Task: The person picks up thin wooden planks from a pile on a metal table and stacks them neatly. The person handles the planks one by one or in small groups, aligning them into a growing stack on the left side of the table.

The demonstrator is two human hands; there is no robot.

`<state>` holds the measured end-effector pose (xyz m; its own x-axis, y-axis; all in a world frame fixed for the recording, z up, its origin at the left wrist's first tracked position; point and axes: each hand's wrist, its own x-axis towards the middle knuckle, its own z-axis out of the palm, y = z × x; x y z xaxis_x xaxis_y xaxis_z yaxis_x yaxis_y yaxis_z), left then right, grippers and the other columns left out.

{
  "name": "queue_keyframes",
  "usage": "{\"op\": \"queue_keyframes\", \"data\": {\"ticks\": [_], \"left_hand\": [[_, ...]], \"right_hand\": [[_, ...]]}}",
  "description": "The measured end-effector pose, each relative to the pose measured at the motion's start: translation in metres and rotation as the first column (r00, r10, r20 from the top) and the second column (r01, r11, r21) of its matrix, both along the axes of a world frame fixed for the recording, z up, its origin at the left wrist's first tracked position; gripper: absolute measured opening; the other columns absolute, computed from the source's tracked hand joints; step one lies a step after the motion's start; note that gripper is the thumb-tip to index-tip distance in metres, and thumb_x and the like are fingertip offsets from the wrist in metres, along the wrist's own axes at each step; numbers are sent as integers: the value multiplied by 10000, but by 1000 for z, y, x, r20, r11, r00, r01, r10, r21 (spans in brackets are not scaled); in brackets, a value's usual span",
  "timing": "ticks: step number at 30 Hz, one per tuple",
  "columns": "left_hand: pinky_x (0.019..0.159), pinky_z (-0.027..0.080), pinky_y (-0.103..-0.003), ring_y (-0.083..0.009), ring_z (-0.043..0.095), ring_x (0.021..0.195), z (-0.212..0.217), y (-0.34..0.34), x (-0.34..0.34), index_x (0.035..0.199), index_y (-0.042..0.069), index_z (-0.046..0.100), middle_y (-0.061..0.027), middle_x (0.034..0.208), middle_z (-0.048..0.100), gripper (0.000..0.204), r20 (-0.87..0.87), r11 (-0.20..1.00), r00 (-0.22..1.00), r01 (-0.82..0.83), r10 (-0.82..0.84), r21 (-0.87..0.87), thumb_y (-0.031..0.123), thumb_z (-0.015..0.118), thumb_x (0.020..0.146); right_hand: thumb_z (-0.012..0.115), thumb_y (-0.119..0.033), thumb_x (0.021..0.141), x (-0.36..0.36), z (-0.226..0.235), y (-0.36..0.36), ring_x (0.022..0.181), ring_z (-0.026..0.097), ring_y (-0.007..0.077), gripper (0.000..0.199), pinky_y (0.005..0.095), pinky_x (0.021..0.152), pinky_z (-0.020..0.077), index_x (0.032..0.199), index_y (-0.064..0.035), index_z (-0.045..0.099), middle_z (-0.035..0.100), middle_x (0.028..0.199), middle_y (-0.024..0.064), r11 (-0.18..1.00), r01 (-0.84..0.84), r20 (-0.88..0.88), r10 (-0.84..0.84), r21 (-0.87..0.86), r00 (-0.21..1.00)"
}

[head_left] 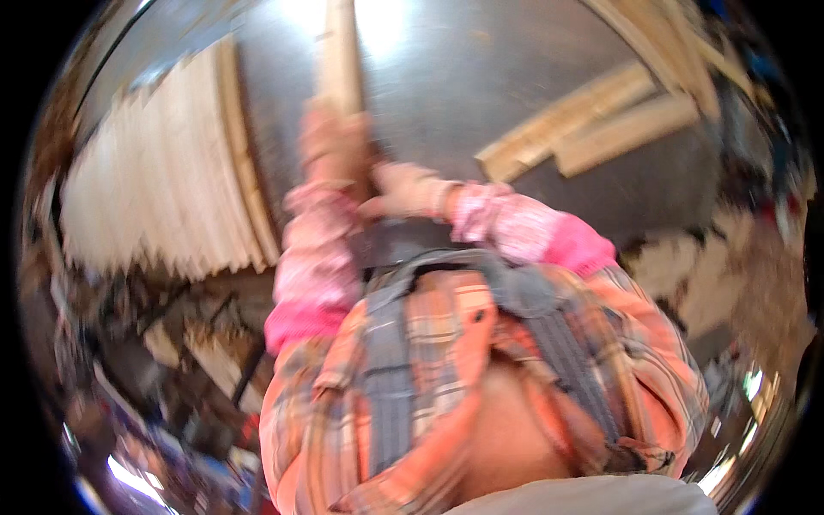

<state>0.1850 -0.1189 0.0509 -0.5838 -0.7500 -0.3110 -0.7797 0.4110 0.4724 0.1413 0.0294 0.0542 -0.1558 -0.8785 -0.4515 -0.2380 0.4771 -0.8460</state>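
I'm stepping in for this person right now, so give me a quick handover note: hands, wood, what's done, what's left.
Picture is motion-blurred, so details are rough.
Left hand: gripping the near end of a long wooden strip that runs away across the grey metal table.
Right hand: beside the left, at the strip's near end; its grip cannot be told.
Stack of pale wooden slats lies on the left; a few loose slats on the right.
Done or left: cannot be told from this view.

Blurred frame. Left hand (330, 142) grips wooden strip (339, 51) on grey table (446, 94); right hand (408, 190) just beside it. Slat stack (159, 189) far left, loose boards (592, 120) far right.
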Motion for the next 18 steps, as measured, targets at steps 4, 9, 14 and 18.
{"op": "queue_keyframes", "data": {"ticks": [4,9,14,18], "left_hand": [[936,534,-545,-476,654,1078,-39,-12,-47,1243,47,579,-277,1173,652,580,172,916,951,296,-257,-269,399,730,808],[1025,487,-478,-435,597,1201,-34,-2,-39,1283,20,597,-282,1302,613,571,395,824,869,443,-298,-353,357,716,838],[1159,383,-466,-409,491,1367,-37,-12,-7,1458,-24,509,-249,1471,523,778,173,828,946,325,-276,-456,365,731,822],[1171,376,-462,-412,478,1386,-41,-6,-11,1477,-25,495,-254,1492,508,812,125,850,958,286,-257,-443,368,731,807]], "right_hand": [[696,-420,888,-53,-23,78,1183,640,439,617,510,1007,508,1328,-10,560,672,1246,264,963,75,-159,-34,259,987],[658,-403,899,-113,-26,247,1188,652,405,565,477,997,527,1307,-19,585,672,1282,230,674,658,-498,-466,336,731],[777,-485,816,-117,-31,300,1210,646,413,842,470,995,538,1361,71,455,636,1288,307,146,935,-701,-627,323,340],[891,-477,723,-113,-37,275,1230,634,415,1058,439,1010,549,1413,77,311,525,1425,306,-14,964,-738,-647,266,195]]}}
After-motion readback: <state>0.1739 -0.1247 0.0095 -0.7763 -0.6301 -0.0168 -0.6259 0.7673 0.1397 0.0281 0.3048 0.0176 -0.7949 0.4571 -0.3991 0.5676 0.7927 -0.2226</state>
